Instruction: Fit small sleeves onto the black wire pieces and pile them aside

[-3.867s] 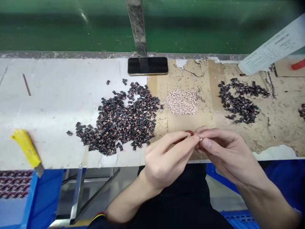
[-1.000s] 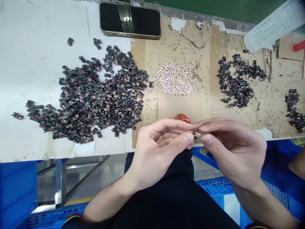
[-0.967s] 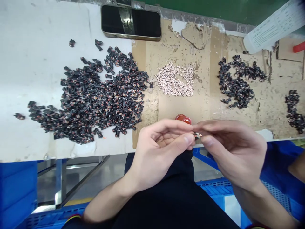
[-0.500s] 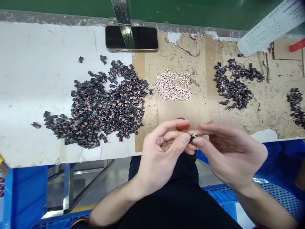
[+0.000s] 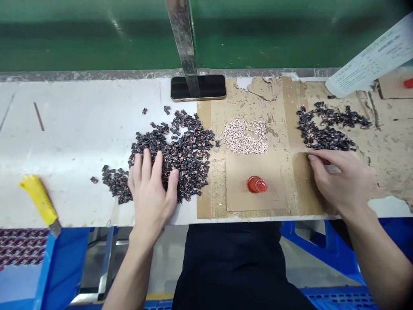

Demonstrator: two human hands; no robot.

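Observation:
My left hand (image 5: 151,193) rests palm down on the large pile of small black parts (image 5: 190,155) with copper-coloured spots, its fingers apart over the left side. Over bare cardboard at the near edge of a smaller pile of black parts (image 5: 329,135), my right hand (image 5: 346,183) has thumb and forefinger brought together; whatever sits between the tips is too small to make out. Between the hands lie a patch of tiny pale pinkish pieces (image 5: 237,137) and a small round red dish (image 5: 253,184) of what looks like wet red matter.
A phone (image 5: 198,87) lies against the metal post (image 5: 183,38) at the back. A white printed bottle (image 5: 368,60) leans in at the right. At the left, a yellow-handled cutter (image 5: 38,198) overhangs the table edge, above a blue crate (image 5: 69,262).
My hands have parted from the middle, where they held a small black part together. The left moved onto the large pile, the right to the smaller one. The view has tilted up.

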